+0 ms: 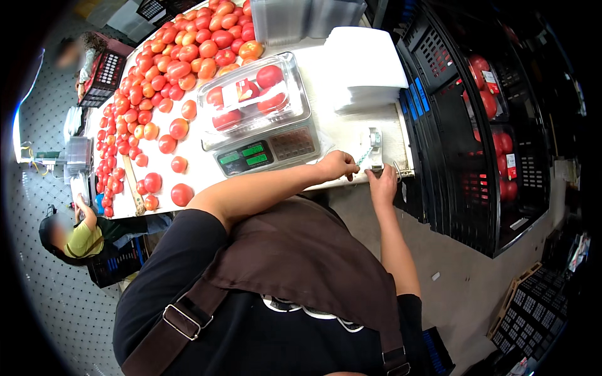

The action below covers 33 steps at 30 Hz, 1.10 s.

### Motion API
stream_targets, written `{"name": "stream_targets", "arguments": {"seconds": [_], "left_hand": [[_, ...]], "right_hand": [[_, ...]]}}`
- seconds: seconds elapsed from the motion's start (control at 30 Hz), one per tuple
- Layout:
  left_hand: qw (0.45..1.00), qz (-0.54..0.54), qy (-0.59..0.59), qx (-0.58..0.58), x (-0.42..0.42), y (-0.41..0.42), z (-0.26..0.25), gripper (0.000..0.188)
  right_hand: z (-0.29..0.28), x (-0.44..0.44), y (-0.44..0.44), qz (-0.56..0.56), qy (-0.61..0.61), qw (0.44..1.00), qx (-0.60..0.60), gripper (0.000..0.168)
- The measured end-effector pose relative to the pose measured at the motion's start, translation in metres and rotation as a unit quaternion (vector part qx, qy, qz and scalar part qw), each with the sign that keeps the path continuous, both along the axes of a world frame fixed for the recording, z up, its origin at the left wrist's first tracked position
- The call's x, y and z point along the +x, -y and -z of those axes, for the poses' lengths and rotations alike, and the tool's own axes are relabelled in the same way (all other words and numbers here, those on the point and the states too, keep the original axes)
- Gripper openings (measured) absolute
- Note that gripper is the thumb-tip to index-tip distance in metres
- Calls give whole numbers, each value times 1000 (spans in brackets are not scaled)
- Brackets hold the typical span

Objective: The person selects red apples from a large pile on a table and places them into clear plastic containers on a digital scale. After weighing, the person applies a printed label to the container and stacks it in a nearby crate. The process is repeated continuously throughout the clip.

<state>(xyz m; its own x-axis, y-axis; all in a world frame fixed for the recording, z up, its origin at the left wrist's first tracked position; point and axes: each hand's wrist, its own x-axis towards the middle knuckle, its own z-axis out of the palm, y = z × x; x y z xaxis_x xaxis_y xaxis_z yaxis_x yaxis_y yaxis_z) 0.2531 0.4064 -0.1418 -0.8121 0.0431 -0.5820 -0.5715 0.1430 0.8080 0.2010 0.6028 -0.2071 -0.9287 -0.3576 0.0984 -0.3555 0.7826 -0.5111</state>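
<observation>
My left hand reaches across the front of the table, its fingertips pinching the end of a patterned green-and-white tape strip. The strip runs up to a roll in a small tape dispenser near the table's right front corner. At the dispenser's front end is my right hand, thumb and fingers on either side of it. Left of both hands, a digital scale with lit green displays carries a clear plastic clamshell box. Several red tomatoes show inside, under a label and glare.
Loose tomatoes cover the table's left side. Behind the scale stand stacked clear plastic containers. A stack of white sheets lies at right, beside black crates holding packed tomatoes. Another person sits at far left.
</observation>
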Motion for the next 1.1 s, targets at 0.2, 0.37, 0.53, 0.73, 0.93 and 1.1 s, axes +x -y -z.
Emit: {"name": "stream_targets", "arguments": {"seconds": [0.2,0.37,0.53,0.73,0.93,1.1], "left_hand": [[992,-94,33,76,5,14,-14,21],[969,-163,65,174,-4,10,-16,18],[959,-192,82,190,-3,8,-2,18],[966,-164,96,175,3,5,-4,16],[971,-181,85,135,1,19,-6,16],[965,-171,75,185,9,9,-5,19]], "right_hand": [[-3,-10,51,23,30,999,22,54],[11,-22,76,7,21,999,33,53],[3,-22,93,9,43,998,41,57],[6,-21,97,6,33,998,54,56],[4,-34,85,-17,90,995,-49,40],[-26,-18,84,106,552,725,-399,43]]}}
